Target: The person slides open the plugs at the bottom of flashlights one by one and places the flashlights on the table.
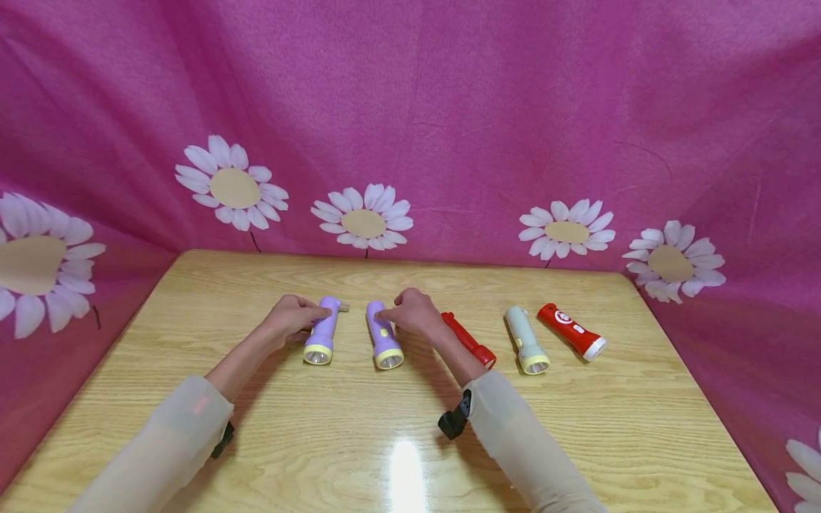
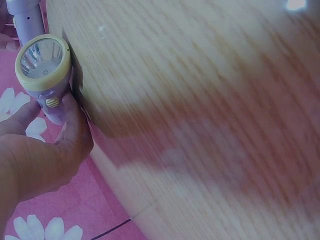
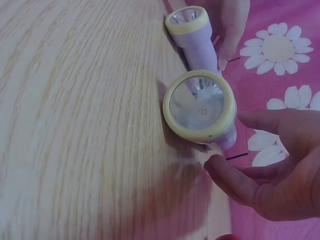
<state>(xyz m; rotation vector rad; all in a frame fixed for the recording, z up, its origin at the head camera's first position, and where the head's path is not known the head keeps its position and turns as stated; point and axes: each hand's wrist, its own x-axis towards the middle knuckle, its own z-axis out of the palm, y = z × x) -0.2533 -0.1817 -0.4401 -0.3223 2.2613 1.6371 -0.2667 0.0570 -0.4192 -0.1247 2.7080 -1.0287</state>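
My left hand [image 1: 288, 318] holds a purple flashlight [image 1: 324, 329] with a pale yellow head, thumb and fingers on either side of its body. The flashlight lies on the wooden table, lens towards me, and a small plug-like piece sticks out near its far end. Beside it lies a second purple flashlight [image 1: 380, 333], its yellow-rimmed lens [image 3: 201, 106] also facing me. At this one's body is my right hand [image 3: 280, 170], thumb and fingers spread around it. A gap shows between the lower fingertips and the flashlight in the right wrist view.
Right of my right hand lies a red flashlight [image 1: 467, 338], partly hidden by the forearm. Further right are a pale green flashlight [image 1: 522, 335] and a red one with a white head [image 1: 571, 329]. A pink flowered cloth [image 1: 462, 142] hangs behind the wooden table [image 1: 321, 442].
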